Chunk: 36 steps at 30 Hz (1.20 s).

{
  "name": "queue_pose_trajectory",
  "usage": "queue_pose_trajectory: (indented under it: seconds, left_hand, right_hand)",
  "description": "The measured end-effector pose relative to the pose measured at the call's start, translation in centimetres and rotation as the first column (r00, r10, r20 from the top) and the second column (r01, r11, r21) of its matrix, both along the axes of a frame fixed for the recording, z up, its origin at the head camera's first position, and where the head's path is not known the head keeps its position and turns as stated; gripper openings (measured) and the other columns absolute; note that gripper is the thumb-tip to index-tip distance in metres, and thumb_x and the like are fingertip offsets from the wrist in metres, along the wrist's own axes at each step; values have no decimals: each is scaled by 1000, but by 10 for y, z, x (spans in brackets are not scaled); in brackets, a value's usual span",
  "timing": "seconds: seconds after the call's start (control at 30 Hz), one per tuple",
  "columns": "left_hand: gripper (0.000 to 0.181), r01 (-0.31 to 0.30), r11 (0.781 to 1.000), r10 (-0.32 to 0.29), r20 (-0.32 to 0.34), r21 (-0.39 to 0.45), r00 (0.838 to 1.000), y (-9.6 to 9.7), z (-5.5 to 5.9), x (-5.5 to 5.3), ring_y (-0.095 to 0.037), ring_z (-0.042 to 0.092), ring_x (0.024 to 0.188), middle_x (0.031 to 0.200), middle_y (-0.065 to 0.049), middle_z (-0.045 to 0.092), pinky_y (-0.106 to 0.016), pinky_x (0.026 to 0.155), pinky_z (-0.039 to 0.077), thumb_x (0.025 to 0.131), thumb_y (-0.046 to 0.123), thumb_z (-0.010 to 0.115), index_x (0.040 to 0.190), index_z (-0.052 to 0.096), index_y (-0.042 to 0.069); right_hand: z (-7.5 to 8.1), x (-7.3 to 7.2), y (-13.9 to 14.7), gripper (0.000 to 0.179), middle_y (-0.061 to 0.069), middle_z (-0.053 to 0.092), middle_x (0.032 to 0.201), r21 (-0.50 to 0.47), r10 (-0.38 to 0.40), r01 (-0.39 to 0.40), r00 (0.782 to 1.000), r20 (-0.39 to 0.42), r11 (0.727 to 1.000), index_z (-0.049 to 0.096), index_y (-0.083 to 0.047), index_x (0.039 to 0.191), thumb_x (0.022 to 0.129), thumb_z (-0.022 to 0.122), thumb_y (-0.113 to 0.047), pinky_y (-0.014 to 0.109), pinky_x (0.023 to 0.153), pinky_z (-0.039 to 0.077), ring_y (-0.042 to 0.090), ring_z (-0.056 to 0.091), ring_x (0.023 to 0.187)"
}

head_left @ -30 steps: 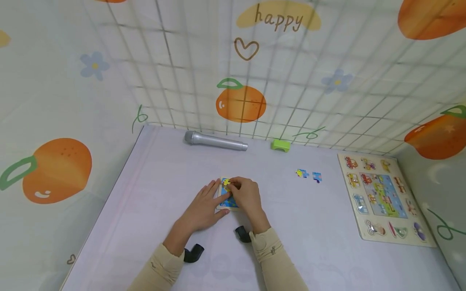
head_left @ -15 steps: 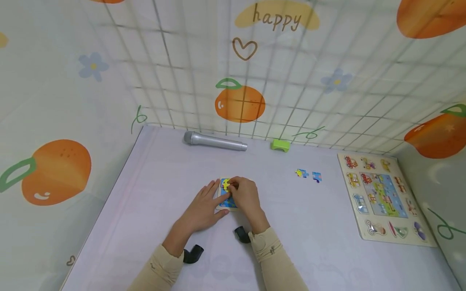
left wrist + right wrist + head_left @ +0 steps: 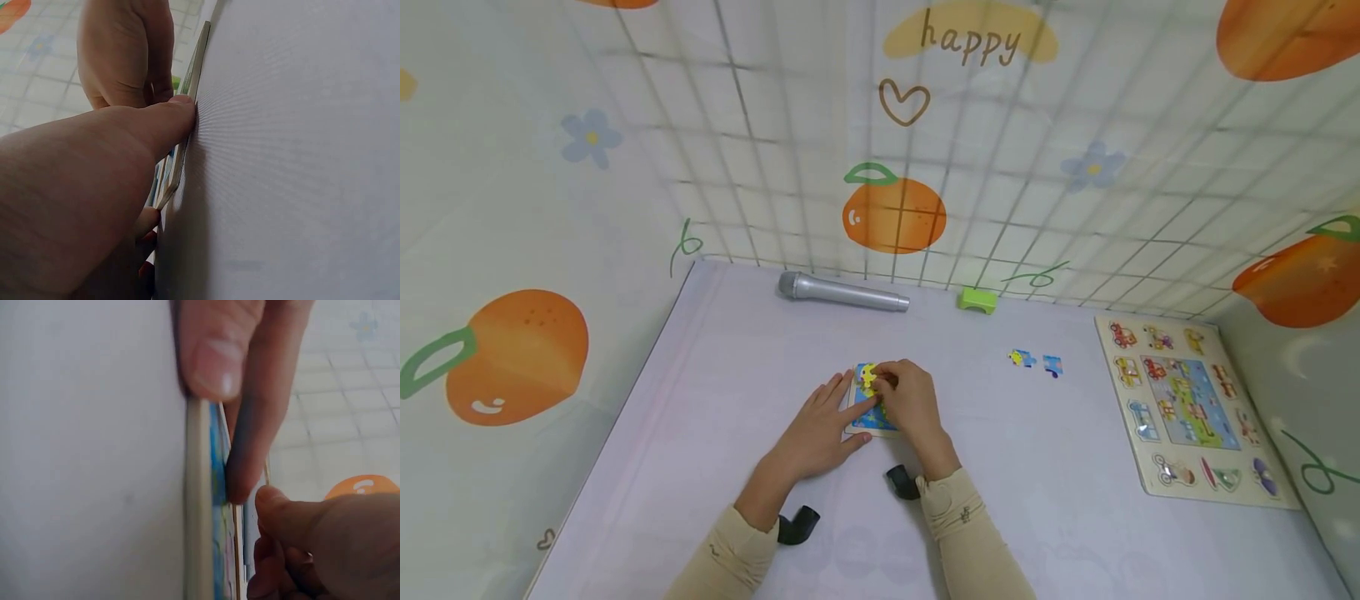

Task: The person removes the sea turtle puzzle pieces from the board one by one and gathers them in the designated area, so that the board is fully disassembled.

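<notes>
A small jigsaw board [image 3: 853, 432] with a pale wooden rim and blue picture lies on the white table. The left hand [image 3: 811, 433] steadies it with mostly straight fingers: the index finger reaches across the picture, other fingers lie along the left side, and the thumb [image 3: 165, 122] touches the near edge. Over the board's far part, the right hand [image 3: 913, 402] pinches a yellow puzzle piece [image 3: 868, 375] between thumb and fingers. In the right wrist view, the piece shows only as a thin edge [image 3: 267, 467] at the fingertips. The right hand covers the board's right part.
Two loose puzzle pieces [image 3: 1021, 357] lie to the right. A larger picture-puzzle board [image 3: 1138, 450] is at far right. Along the back wall are a silver microphone [image 3: 850, 292] and a green arch block [image 3: 977, 301]. Short black curved parts [image 3: 799, 525] show beside both wrists.
The right hand has shifted slightly, tilting and nudging the yellow piece over the board's far part. The left hand has stayed in place.
</notes>
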<state>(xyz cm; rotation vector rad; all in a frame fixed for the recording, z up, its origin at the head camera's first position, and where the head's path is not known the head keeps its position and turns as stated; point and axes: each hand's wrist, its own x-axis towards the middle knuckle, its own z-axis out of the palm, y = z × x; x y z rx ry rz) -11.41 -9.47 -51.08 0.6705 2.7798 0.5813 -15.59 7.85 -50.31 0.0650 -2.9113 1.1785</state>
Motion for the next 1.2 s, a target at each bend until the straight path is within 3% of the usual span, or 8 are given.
queue_pose_trajectory:
  seconds: [0.3,0.83,1.2]
  left_hand:
    - [58,-5,1000,5,-1,0,1000,0,-2,0,-35,13,160,171,-17,14,-54,130,17,101,50,58,155,45,33]
    - [58,-28,999,28,24,-15,999,1,-4,0,-33,11,160,172,-15,12,-53,130,17,100,48,61,155,44,35]
    - [58,-40,999,40,16,-7,999,1,-6,1,-32,12,160,172,-13,13,-52,130,16,100,49,62,154,45,37]
  right_hand:
    - [-1,-5,13,13,3,69,90,-9,-22,21,998,-59,1000,79,-8,104,93,76,-14,32,75,57,15,64,81]
    - [-9,-15,48,14,7,68,93,-14,-152,152,988,-32,988,79,-8,105,93,76,-12,31,75,55,20,63,86]
    - [-13,-20,65,16,8,68,96,-12,-197,197,980,11,980,78,-8,110,96,73,-13,31,78,53,23,60,88]
